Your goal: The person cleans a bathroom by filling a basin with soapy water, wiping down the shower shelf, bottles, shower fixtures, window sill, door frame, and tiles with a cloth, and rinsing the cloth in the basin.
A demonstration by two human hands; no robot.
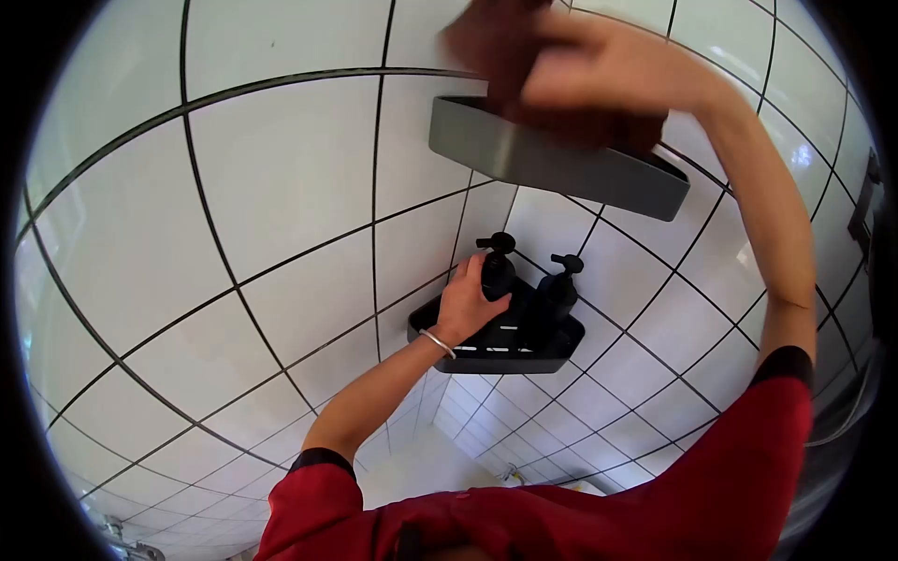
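Observation:
My left hand (470, 301), with a bangle at the wrist, has its thumb and fingers around a black pump bottle (499, 271). That bottle stands upright in the black lower corner shelf (514, 365). Just to its right, in the same shelf, is a second black pump bottle (558, 290). Higher up, my right hand (599, 70) is smeared by motion and grips a dark reddish-brown cloth (505, 47). Part of the cloth hangs into the grey upper corner shelf (561, 168), behind its front rim; the inside of that shelf is mostly hidden.
White tiled walls (281, 187) with dark grout meet in the corner behind the shelves. A metal fitting (126, 542) shows at the lower left. Dark wall hardware (865, 206) is at the right edge. Something small and metallic (512, 475) sits low below the shelves.

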